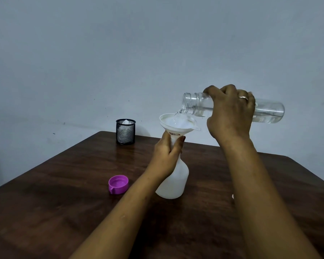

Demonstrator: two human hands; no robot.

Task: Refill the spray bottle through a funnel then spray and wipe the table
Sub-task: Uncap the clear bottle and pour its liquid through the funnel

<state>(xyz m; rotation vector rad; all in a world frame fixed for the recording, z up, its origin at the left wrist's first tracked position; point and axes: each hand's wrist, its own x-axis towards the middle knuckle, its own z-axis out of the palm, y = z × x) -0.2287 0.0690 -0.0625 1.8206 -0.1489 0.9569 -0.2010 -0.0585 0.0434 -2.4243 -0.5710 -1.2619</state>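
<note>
Spray bottle (173, 184) stood mid-table, its refill under way: the left hand (166, 152) gripped its neck under the funnel (176, 124), while the right hand (230, 113) wrapped a tilted clear bottle (269, 113), pouring water in. Spraying and wiping the table (64, 184) were not yet done.

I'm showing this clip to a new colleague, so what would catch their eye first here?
The right hand tips a clear bottle almost level at centre right, pouring into a white funnel. The left hand grips the funnel's stem atop the white spray bottle standing on the table. A purple cap lies to its left.
</note>
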